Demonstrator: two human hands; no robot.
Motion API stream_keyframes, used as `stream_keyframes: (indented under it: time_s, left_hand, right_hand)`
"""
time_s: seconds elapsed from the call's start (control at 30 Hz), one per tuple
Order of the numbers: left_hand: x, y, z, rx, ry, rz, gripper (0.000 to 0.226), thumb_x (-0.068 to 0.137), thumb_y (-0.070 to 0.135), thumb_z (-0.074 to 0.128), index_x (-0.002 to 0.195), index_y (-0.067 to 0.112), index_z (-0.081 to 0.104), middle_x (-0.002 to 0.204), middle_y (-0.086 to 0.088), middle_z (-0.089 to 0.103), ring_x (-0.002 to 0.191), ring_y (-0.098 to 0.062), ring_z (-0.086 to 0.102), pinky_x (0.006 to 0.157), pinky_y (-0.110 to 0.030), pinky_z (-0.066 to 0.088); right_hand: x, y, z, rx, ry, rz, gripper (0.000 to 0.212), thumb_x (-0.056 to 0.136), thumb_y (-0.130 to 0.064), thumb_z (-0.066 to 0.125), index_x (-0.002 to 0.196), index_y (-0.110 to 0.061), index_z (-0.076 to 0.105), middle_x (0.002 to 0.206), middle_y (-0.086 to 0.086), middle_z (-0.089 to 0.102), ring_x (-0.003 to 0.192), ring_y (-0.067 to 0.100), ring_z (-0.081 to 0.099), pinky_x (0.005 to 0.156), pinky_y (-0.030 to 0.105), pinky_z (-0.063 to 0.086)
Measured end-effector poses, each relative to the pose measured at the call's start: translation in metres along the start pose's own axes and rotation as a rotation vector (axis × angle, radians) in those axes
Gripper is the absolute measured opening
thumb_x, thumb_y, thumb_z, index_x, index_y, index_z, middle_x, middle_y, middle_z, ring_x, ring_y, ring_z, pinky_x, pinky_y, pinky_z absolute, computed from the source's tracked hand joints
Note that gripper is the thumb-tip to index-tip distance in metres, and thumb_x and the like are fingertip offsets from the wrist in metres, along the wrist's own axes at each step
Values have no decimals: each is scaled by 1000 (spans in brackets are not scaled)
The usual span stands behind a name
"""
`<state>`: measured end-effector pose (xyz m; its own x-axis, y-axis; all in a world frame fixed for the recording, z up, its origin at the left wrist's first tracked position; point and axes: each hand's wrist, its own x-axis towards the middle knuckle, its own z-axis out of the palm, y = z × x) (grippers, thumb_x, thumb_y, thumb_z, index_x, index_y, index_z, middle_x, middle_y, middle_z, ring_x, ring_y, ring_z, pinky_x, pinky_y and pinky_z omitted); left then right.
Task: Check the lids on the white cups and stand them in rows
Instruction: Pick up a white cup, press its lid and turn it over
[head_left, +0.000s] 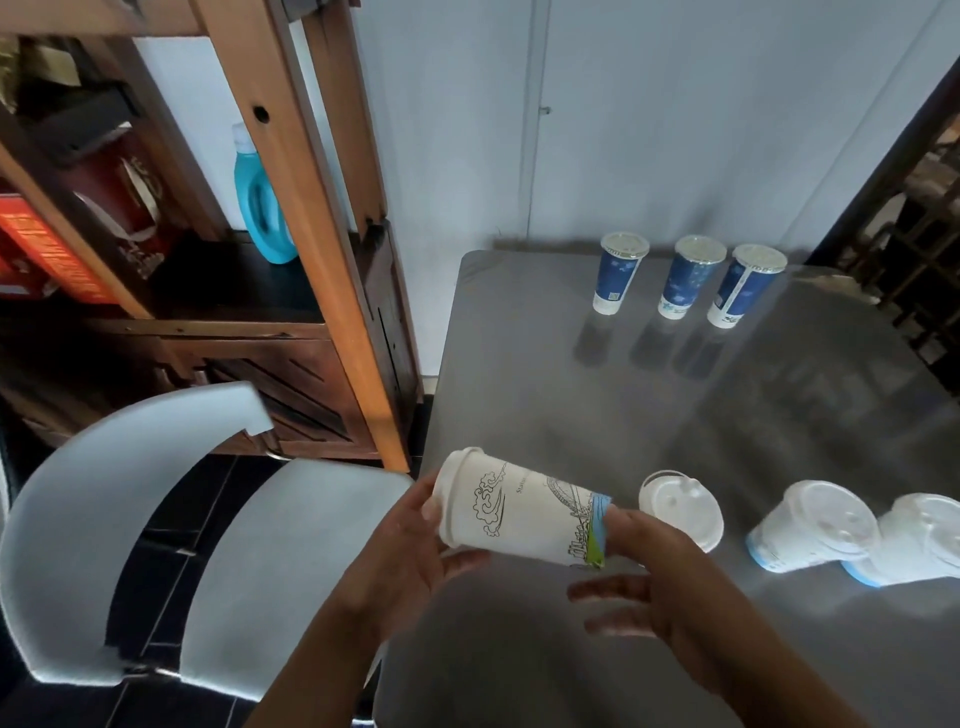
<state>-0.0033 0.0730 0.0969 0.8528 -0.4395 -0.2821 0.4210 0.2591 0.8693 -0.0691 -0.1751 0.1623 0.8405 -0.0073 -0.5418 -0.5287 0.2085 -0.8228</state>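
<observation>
A white paper cup (519, 514) with line drawings and a white lid lies sideways in the air between my hands, lid end to the left. My left hand (415, 545) grips it at the lid end. My right hand (639, 577) supports its base, fingers spread. Three other lidded white cups stand upright at the near right of the table: one (680, 506) just behind my right hand, a second (815, 527) and a third (919, 540) further right.
Three lidded blue cups (675, 278) stand in a row at the far side of the grey metal table (571, 389). A white plastic chair (156, 519) sits to the left. Behind it stands a wooden shelf unit (311, 234) holding a blue bottle (260, 202).
</observation>
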Motion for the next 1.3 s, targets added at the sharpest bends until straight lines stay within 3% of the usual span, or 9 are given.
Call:
stream_keyframes:
  time_s: [0.1, 0.23, 0.4, 0.53, 0.63, 0.77, 0.93, 1.17, 1.3]
  left_hand:
    - [0, 1, 3, -43, -59, -10, 55, 96, 37, 57, 147, 24, 43, 139, -17, 57, 132, -38, 54, 97, -50, 54]
    - [7, -4, 0, -23, -5, -121, 35, 109, 25, 35, 136, 34, 55, 136, -6, 63, 128, -34, 59, 89, -48, 58]
    - [16, -1, 7, 0, 55, -309, 48, 96, 66, 37, 123, 34, 61, 115, -6, 75, 109, -38, 70, 79, -46, 61]
    - [23, -3, 10, 2, 102, -326, 43, 97, 52, 50, 127, 22, 58, 113, -15, 74, 103, -40, 72, 74, -42, 62]
    - [22, -5, 9, -60, 126, -290, 38, 100, 40, 53, 130, 18, 56, 118, -18, 71, 106, -40, 71, 75, -43, 62]
    - [18, -10, 6, -94, 95, -181, 29, 104, 25, 52, 132, 23, 57, 125, -16, 68, 116, -37, 67, 81, -46, 61]
    - [5, -5, 5, -96, -22, -72, 42, 102, 31, 53, 142, 22, 48, 139, -21, 57, 130, -40, 56, 94, -51, 55]
    - [0, 4, 16, -152, -13, -156, 78, 68, 56, 81, 137, 30, 53, 136, -9, 64, 126, -34, 61, 91, -54, 56]
    - [4, 4, 14, -187, 91, -221, 48, 89, 53, 60, 128, 25, 60, 127, -14, 69, 117, -37, 66, 83, -52, 59]
  right_hand:
    - [0, 4, -3, 19, 8, -40, 43, 69, -41, 62, 101, -15, 70, 89, 10, 77, 78, 35, 75, 61, 40, 59]
    - [-2, 4, -7, -111, 63, -238, 36, 72, -31, 66, 106, -17, 66, 97, 12, 74, 79, 31, 75, 64, 42, 61]
    - [-13, 1, -17, -558, 96, -473, 47, 68, -43, 68, 113, -38, 57, 108, -15, 64, 92, 8, 71, 66, 24, 60]
    - [-14, 6, -22, -665, 88, -503, 48, 77, -26, 73, 118, -40, 54, 113, -15, 63, 97, 3, 67, 69, 20, 59]
    - [-15, 10, -21, -609, 84, -470, 47, 83, -31, 70, 124, -41, 50, 116, -17, 60, 98, 2, 66, 71, 20, 58]
    - [-16, 9, -17, -333, 7, -311, 56, 74, -63, 53, 123, -36, 52, 114, -4, 65, 93, 15, 71, 68, 32, 62]
    - [-11, 11, -12, -48, -48, -114, 40, 80, -49, 57, 109, -22, 65, 99, 6, 75, 83, 35, 73, 64, 42, 60]
    - [-12, 19, -9, -323, 99, -376, 32, 73, -44, 68, 104, -40, 61, 103, -13, 72, 87, 17, 74, 66, 33, 62]
    - [-15, 27, -3, -558, 134, -504, 41, 78, -38, 73, 114, -41, 53, 110, -27, 64, 94, 5, 68, 68, 23, 60]
